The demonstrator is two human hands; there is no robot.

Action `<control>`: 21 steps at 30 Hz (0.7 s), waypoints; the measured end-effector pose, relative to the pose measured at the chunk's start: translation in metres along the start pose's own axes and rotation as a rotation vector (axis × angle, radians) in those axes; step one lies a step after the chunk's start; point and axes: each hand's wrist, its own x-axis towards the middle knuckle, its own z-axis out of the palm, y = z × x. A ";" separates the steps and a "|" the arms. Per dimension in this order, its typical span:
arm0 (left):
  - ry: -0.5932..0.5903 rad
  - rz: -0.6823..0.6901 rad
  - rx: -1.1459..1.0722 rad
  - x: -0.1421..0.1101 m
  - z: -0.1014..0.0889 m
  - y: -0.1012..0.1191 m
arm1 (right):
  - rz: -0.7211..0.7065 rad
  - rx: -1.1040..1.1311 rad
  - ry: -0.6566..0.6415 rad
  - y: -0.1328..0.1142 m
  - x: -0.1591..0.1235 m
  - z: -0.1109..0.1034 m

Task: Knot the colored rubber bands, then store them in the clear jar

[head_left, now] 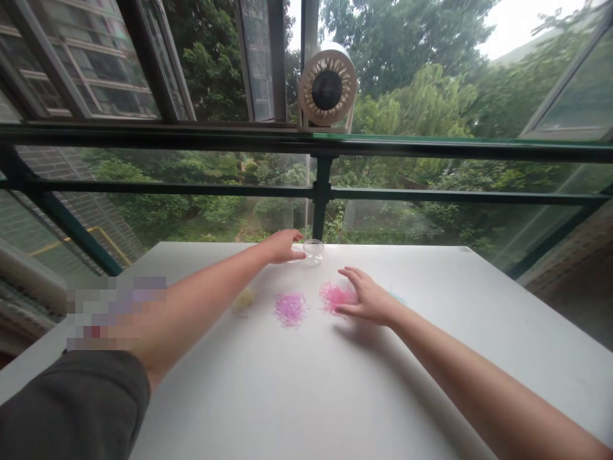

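At far left a dark sleeve (71, 406) ends partway up the forearm (205, 294), which crosses the white surface (297, 396) toward its far edge. Just beside that forearm, and partly hidden by it, lies a small yellowish pile (246, 298). The left hand (285, 247) is out near the far edge, its fingers bent and parted from the thumb, with a gap between them. Nearer the viewer than this hand, and well clear of it, a loose heap of purple strands (290, 310) lies flat. Right at the left hand's fingertips stands a clear round container (313, 253), upright, close to the far edge; whether the fingers touch it I cannot tell, but they are not closed around it. Next comes a heap of pink strands (335, 296), nearer the viewer than the container. The right hand (368, 298) reaches over its right side, fingers and thumb spread wide, gripping nothing; any contact with the strands is unclear. Just past the right hand, a bit of light blue material (397, 296) shows, mostly hidden behind the wrist.
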 end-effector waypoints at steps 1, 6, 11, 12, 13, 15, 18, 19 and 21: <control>-0.005 -0.019 0.025 0.004 0.001 -0.004 | 0.003 -0.009 -0.018 -0.001 0.001 0.009; -0.044 -0.005 0.114 0.022 0.020 -0.007 | -0.094 -0.064 0.010 -0.012 0.013 0.042; -0.036 0.016 0.139 0.038 0.038 -0.003 | -0.141 0.024 0.150 -0.015 0.017 0.045; -0.026 0.010 0.135 0.041 0.040 -0.002 | -0.134 0.037 0.167 -0.015 0.016 0.044; -0.014 -0.001 0.128 0.043 0.042 -0.002 | -0.124 0.041 0.181 -0.014 0.015 0.044; 0.016 -0.034 0.105 0.045 0.045 -0.001 | -0.107 0.027 0.194 -0.015 0.014 0.045; 0.058 -0.062 0.057 0.044 0.045 0.002 | -0.080 -0.029 0.186 -0.016 0.013 0.046; 0.075 -0.054 0.034 0.043 0.045 0.004 | -0.068 -0.054 0.179 -0.017 0.013 0.047; 0.118 -0.021 -0.020 0.040 0.042 0.008 | -0.044 -0.117 0.163 -0.017 0.013 0.047</control>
